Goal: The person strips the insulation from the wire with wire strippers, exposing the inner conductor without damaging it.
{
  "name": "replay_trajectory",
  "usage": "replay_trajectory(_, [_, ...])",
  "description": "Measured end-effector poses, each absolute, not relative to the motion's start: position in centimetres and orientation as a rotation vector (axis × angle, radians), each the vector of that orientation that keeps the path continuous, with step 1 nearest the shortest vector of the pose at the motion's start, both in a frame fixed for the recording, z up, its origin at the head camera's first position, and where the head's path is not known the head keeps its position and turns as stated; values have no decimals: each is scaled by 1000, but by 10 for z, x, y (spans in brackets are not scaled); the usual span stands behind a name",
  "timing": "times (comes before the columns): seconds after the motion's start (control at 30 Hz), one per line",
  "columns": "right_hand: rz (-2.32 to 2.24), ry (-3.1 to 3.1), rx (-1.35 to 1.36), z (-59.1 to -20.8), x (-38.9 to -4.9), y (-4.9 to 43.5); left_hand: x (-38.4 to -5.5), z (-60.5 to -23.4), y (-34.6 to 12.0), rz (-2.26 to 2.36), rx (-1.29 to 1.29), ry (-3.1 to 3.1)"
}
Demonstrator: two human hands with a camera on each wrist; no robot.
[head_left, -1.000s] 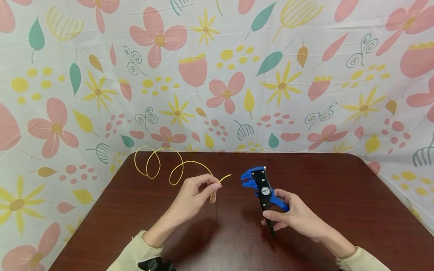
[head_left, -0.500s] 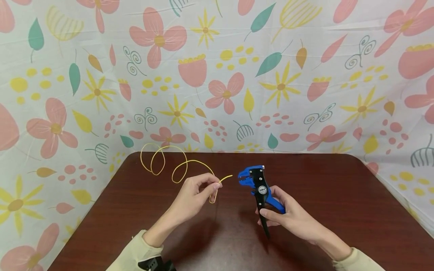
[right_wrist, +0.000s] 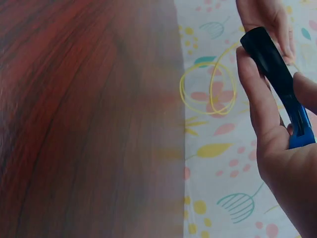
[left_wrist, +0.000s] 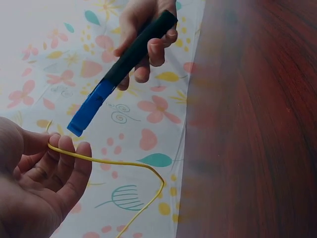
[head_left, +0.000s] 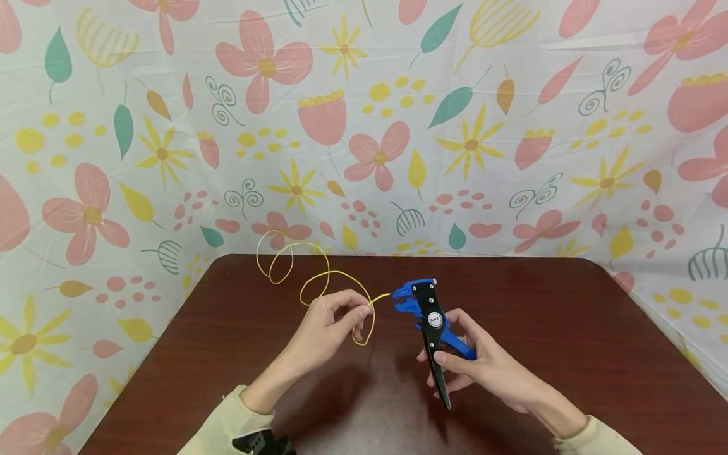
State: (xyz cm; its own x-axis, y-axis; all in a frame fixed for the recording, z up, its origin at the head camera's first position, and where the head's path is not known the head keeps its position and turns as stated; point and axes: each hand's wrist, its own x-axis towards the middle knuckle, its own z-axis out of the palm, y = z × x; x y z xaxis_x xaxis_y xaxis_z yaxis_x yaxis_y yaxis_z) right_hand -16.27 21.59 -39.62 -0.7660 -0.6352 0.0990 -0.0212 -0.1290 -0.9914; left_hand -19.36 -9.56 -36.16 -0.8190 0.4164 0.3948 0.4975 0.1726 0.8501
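Between thumb and fingertips my left hand (head_left: 335, 325) pinches a thin yellow wire (head_left: 380, 299) close to one end, and a short tip sticks out to the right. The rest of the wire loops loosely up behind that hand. My right hand (head_left: 483, 360) grips a blue and black wire stripper (head_left: 433, 319) by its handles, its blue jaws pointing left. The wire's tip is right by those jaws; whether it touches them I cannot tell. In the left wrist view the wire (left_wrist: 114, 162) runs over the fingers, below the stripper's blue head (left_wrist: 90, 108).
A dark reddish-brown wooden table (head_left: 540, 303) lies under both hands. Behind it hangs a white cloth (head_left: 364, 95) printed with flowers and leaves. A black band (head_left: 258, 441) sits at the left sleeve.
My right hand has brought the wire stripper left, so its jaws are now by the wire's tip. The loose wire loops have swung right and up. My left hand has stayed nearly still.
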Motion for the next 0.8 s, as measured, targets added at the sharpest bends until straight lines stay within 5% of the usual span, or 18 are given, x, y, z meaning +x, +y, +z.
replay_trajectory(0.8, [-1992,1564,-720,-388,-156,210,-189,-355,-94,-1877,-962,-2220])
